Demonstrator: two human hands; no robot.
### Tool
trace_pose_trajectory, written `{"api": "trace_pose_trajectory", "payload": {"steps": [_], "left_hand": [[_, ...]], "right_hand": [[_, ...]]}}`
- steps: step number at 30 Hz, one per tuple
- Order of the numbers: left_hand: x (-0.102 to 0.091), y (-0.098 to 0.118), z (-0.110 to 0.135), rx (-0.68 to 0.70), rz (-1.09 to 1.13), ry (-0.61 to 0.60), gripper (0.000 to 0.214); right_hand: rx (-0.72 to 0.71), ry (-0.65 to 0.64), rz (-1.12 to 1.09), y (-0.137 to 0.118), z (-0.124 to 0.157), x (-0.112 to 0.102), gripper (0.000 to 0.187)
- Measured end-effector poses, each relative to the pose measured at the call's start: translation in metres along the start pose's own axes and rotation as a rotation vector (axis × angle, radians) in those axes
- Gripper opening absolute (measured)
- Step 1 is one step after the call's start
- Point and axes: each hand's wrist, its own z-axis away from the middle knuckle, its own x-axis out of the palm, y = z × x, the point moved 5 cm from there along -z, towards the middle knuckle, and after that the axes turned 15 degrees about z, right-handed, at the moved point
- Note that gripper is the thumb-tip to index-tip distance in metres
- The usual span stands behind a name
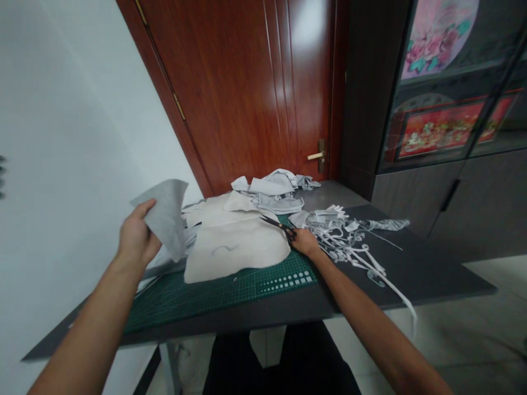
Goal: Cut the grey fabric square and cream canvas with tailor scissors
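Note:
Raised over the left end of the table, my left hand pinches a piece of grey fabric between thumb and fingers. My right hand is closed around the handles of black scissors, whose blades point left across a white fabric piece. A curved, faint mark shows on that white piece. It lies flat on a green cutting mat. Beyond it lie more white fabric and a rumpled pile of grey and white cloth.
Right of the scissors is a tangled heap of white and grey strips, one hanging over the front edge of the dark table. Behind stands a brown wooden door. A dark cabinet is at the right, a white wall at the left.

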Motion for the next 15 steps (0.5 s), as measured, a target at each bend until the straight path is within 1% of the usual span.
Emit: {"api": "trace_pose_trajectory", "payload": {"steps": [1,2,3,5,7,9,11,13,15], "left_hand": [[0.011,-0.008,0.002,0.009,0.063,-0.002,0.014],[0.018,-0.019,0.004,-0.014,0.139,0.011,0.018],[0.021,-0.034,0.007,-0.065,0.206,0.031,0.021],[0.016,-0.066,0.011,-0.142,0.220,0.069,0.026],[-0.001,-0.107,0.018,-0.261,0.201,0.123,0.027],[-0.024,-0.148,0.028,-0.371,0.178,0.174,0.029],[-0.045,-0.183,0.038,-0.454,0.172,0.196,0.033],[-0.061,-0.207,0.043,-0.490,0.189,0.202,0.035],[-0.071,-0.220,0.044,-0.496,0.222,0.199,0.035]], "right_hand": [[0.030,-0.002,0.007,0.003,-0.001,0.001,0.034],[0.058,-0.004,0.014,0.007,-0.002,0.001,0.035],[0.083,-0.006,0.020,0.011,-0.002,0.002,0.035],[0.121,-0.012,0.029,0.017,-0.003,0.001,0.035],[0.146,-0.018,0.036,0.022,-0.004,0.000,0.035],[0.155,-0.024,0.040,0.023,-0.004,-0.001,0.035],[0.150,-0.032,0.044,0.023,-0.004,-0.001,0.035],[0.136,-0.042,0.048,0.021,-0.004,0.000,0.035],[0.118,-0.052,0.055,0.019,-0.003,0.002,0.036]]}}
